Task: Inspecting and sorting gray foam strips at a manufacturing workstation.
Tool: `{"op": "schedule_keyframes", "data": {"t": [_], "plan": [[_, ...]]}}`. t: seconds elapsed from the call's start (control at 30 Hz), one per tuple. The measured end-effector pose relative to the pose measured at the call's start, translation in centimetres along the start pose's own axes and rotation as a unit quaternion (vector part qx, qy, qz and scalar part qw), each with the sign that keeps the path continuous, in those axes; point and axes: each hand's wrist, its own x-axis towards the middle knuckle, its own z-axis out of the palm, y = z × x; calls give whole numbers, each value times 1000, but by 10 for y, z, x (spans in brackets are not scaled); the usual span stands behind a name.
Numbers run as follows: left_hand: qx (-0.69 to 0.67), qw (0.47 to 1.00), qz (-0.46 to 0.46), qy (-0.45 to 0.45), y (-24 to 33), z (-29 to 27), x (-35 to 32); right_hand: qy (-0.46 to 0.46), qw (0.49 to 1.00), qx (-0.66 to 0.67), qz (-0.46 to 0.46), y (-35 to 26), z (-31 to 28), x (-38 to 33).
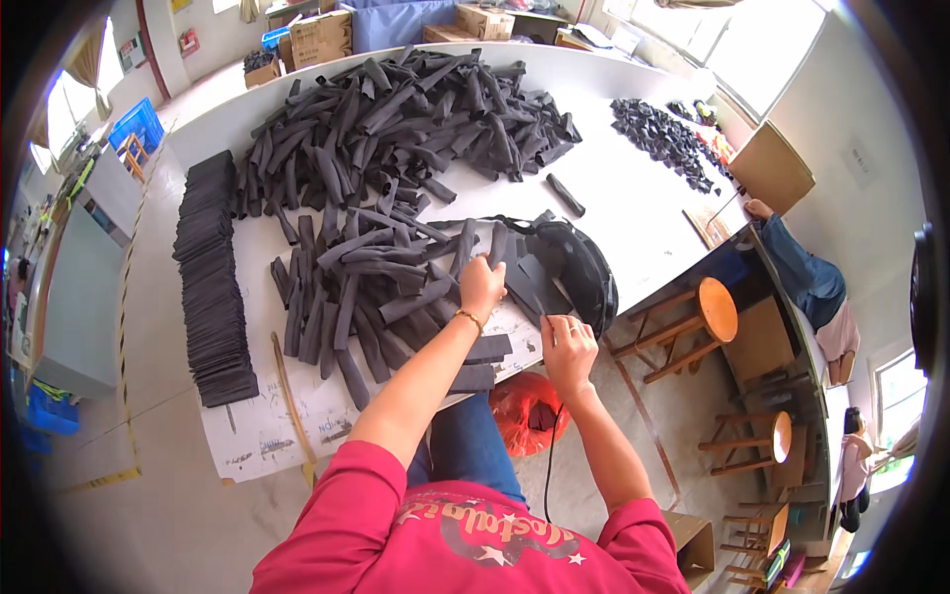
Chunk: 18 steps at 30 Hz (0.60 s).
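Observation:
My left hand is closed around the lower end of a dark grey fabric tube at the table's near edge. To its right, my right hand is pinched just off the edge; what sits between its fingertips is too small to make out. Beyond both hands lies a black bag-like bundle with a flat dark piece in front of it. Loose grey fabric tubes lie thickly to the left of my left hand, some partly under my forearm.
A large heap of the same tubes covers the far table. A long stack of flat dark pieces lines its left side. Small dark scraps lie far right. A red plastic bag sits below the edge; stools stand right.

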Motion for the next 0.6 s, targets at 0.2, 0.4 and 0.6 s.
{"op": "schedule_keyframes", "data": {"t": [0.2, 0.4, 0.6], "plan": [[-318, 936, -41, -142, 24, -42, -52, 3, 1000, -12, -27, -16, -11, 14], [-391, 905, -16, -164, 17, -89, -119, -87, 986, -23, -142, -66, -12, 20], [-437, 891, -20, -120, 13, -134, -141, -142, 971, 182, -57, -115, -10, 23]]}}
